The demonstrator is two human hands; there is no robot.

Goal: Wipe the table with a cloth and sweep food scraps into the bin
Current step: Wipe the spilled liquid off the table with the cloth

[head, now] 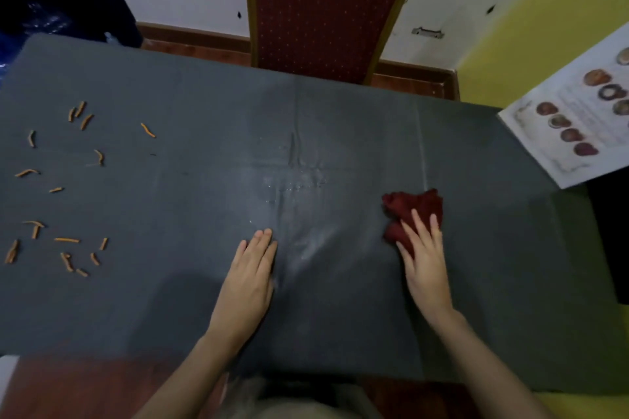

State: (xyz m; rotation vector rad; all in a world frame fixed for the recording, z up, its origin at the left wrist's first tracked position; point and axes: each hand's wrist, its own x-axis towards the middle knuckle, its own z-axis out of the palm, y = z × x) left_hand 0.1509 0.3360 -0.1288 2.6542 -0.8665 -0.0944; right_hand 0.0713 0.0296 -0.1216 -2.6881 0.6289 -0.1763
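My right hand [425, 258] presses flat, no closed grip, on the crumpled dark-red cloth [413, 214] at 3 o'clock on the grey-covered table [170, 299]. Soft, light, bunches easily; press from on top. Left hand [250, 274] flat, released. Orange food scraps [68, 194] at 9 o'clock.

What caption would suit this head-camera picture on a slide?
Right hand presses a crumpled dark red cloth onto the grey-covered table, orange food scraps unswept.
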